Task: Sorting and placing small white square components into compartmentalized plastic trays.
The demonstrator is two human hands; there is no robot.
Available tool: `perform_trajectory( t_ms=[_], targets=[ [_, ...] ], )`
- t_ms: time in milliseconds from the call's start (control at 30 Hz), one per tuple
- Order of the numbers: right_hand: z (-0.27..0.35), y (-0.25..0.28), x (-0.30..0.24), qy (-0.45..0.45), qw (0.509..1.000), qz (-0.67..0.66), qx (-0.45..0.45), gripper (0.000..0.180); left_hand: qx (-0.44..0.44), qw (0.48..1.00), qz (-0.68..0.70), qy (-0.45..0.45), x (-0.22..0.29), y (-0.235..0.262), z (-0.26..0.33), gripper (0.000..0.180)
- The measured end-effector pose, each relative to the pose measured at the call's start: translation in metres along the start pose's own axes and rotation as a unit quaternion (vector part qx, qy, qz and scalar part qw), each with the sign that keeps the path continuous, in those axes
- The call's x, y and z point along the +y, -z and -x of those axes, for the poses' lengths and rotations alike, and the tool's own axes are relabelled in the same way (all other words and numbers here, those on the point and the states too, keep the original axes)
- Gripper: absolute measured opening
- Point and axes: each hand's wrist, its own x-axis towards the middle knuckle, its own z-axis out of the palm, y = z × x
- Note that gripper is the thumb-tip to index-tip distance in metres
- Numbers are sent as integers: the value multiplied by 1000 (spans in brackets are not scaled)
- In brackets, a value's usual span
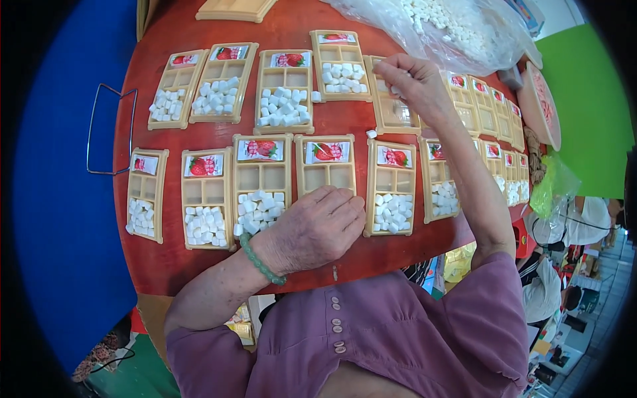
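Several tan plastic trays with compartments lie in two rows on a round red table (159, 259); each holds a small strawberry-picture packet and many hold white cubes. My left hand (317, 227) rests palm down on the lower part of a near-row tray (325, 166), fingers curled over its big compartment. My right hand (410, 81) is raised over a far-row tray (393, 109), fingertips pinched together; whether it holds white cubes I cannot tell. A loose white cube (371, 134) lies on the table between the rows.
A clear plastic bag of white cubes (451, 26) sits at the far right. More trays (494, 142) run along the right edge beside a round pink dish (541, 106). A wire handle (109, 129) hangs at the left rim. People sit lower right.
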Motion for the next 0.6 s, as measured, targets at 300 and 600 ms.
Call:
perform_trajectory(
  t_ms=[300, 600],
  targets=[
    [17, 4, 11, 153, 960, 219, -81, 20, 12, 1000, 0, 1, 1, 0, -1, 23],
    [40, 7, -1, 327, 880, 340, -56, 16, -12, 1000, 2, 8, 1, 1, 0, 26]
  ],
)
